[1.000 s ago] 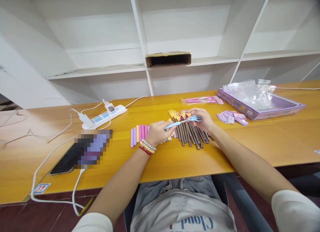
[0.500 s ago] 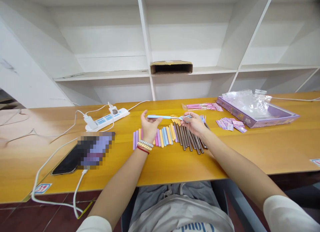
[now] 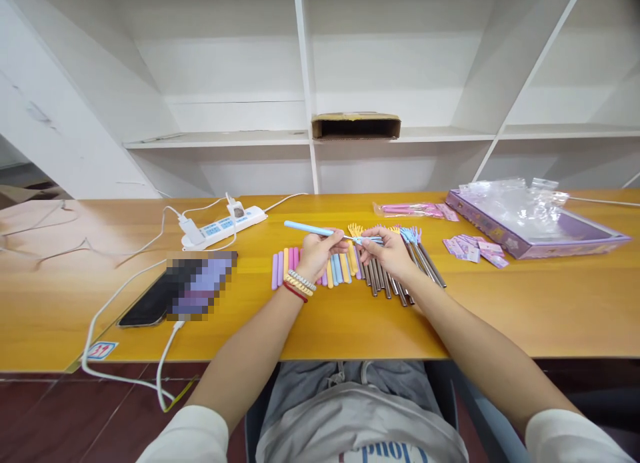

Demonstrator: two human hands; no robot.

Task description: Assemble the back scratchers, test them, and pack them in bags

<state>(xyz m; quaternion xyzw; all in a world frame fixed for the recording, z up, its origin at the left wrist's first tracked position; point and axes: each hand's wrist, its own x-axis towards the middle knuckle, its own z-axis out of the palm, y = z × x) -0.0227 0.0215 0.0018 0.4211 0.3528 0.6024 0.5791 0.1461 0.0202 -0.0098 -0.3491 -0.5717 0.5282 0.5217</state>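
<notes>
My left hand [image 3: 320, 253] pinches a light blue back scratcher handle [image 3: 303, 228] near its right end. Between the hands a short piece of metal rod shows. My right hand [image 3: 386, 251] closes on the scratcher's blue claw head [image 3: 371, 239], partly hidden by the fingers. Below my left hand lies a row of coloured handle tubes [image 3: 339, 268] in purple, pink, yellow and blue. Under and beside my right hand are several metal rods [image 3: 431, 263] with claw heads [image 3: 410, 235] in yellow, blue and purple.
A bagged pink scratcher [image 3: 413, 210] lies at the back, near small printed cards [image 3: 475, 248]. Clear plastic bags fill a purple box lid [image 3: 575, 246]. At left are a power strip [image 3: 225, 228], white cables and a phone [image 3: 150, 296]. A cardboard box [image 3: 356, 126] sits on the shelf.
My left hand has moved right along the handle, from open fingers beside it to a pinch near the claw end. The handle now tilts, and the view has shifted slightly.
</notes>
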